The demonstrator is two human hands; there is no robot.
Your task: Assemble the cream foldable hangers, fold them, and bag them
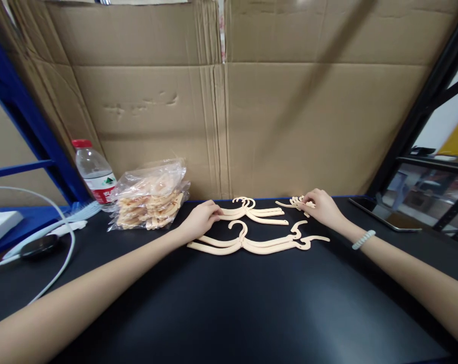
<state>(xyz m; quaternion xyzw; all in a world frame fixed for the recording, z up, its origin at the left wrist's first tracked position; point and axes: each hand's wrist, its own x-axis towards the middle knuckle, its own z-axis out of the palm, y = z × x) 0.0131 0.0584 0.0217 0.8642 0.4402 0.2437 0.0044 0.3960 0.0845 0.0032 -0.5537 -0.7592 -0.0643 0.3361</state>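
Cream plastic clothes hangers lie in two groups on the black tabletop. My left hand [203, 220] is closed around the left end of the rear hangers [247, 212], whose several hooks fan out toward the back. In front of them lie two nested hangers [241, 244], with S-shaped hook pieces [304, 241] at their right end. My right hand [322, 206], wearing a pale coiled band at the wrist, pinches at a small cluster of cream hook pieces [295, 201] near the back edge. Its fingertips cover part of that cluster.
Clear bags of cream parts [149, 199] sit at the back left beside a red-capped water bottle [94, 172]. A white cable [64, 222] and a dark round device [40, 245] lie farther left. A tablet-like slab [380, 215] rests at the right. Cardboard [289, 126] walls the back.
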